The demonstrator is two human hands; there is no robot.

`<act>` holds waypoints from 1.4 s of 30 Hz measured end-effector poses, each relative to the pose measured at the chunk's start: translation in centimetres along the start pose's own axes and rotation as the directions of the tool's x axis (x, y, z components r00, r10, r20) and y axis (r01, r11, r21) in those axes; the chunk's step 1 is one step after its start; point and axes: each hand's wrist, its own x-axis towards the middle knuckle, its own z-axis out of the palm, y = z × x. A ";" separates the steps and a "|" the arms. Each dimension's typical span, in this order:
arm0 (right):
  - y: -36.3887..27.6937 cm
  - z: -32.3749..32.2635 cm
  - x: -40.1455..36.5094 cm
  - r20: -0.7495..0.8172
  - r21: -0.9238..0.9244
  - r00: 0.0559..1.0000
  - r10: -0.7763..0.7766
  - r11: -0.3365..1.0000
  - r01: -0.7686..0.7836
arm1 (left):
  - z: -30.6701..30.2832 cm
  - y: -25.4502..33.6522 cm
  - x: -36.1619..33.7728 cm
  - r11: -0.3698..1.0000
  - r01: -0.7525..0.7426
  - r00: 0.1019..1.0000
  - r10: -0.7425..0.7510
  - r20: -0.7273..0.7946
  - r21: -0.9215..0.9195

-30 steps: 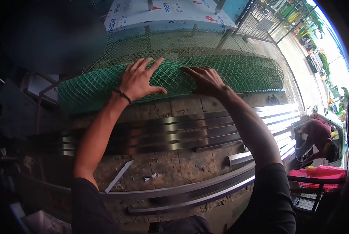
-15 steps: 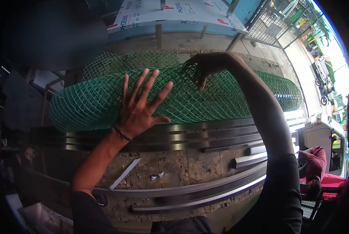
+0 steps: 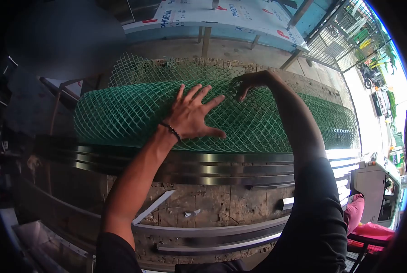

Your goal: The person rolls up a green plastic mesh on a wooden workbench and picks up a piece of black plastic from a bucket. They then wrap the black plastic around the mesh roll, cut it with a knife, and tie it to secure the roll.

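A large roll of green plastic mesh (image 3: pixel 126 113) lies lengthwise across the wooden workbench. My left hand (image 3: pixel 194 113) rests on the near side of the roll, fingers spread and palm down, with a dark beaded bracelet at the wrist. Over the top of the roll, right of the middle, is my right hand (image 3: pixel 253 84); its fingers bend down towards the mesh with the thumb held apart. I cannot make out whether those fingertips press on it. Behind the roll, a loose flap of mesh stretches over the far part of the bench.
Shiny metal bars (image 3: pixel 208 167) lie along the near side of the roll. Closer to me are long metal strips (image 3: pixel 221 249) and small white scraps (image 3: pixel 192 213). Beyond stands a table with a printed sheet (image 3: pixel 244 16). A person's pink sleeve (image 3: pixel 354 213) and a vehicle (image 3: pixel 376 186) are at the right.
My left hand has come down and right onto the near side of the roll. My right hand stays over the top of the mesh. The whole view has shifted slightly.
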 end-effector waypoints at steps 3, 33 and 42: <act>1.6 -0.4 0.9 -0.053 -0.042 0.996 0.070 0.997 -0.072 | 0.2 -0.9 1.3 0.997 0.042 0.998 -0.040 0.037 -0.057; -6.0 4.3 -11.6 -0.265 -0.312 0.963 -0.045 0.949 -0.041 | -0.7 -1.8 2.5 0.999 -0.006 1.000 0.005 -0.025 -0.037; -5.8 6.7 -12.9 -0.463 -0.403 0.858 -0.221 0.915 0.018 | -1.4 -0.3 1.4 0.999 -0.033 0.997 0.033 -0.071 0.006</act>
